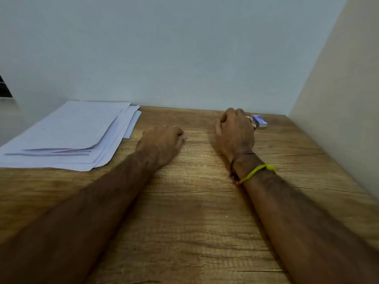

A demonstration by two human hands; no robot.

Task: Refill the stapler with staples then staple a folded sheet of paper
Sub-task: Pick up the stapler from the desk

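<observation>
A loose stack of white paper sheets [67, 134] lies at the far left of the wooden desk [194, 212]. A small blue and white staple box [260, 121] sits near the back wall on the right. My right hand [234, 133] rests just left of that box, fingers curled downward; whether it covers something I cannot tell. My left hand [162, 143] lies on the desk in a loose fist beside the paper's right edge, with nothing visible in it. No stapler shows in view.
A pale wall [184, 58] closes the back of the desk and a cream side panel [338, 119] closes the right. A dark object [5, 87] peeks in at the far left edge.
</observation>
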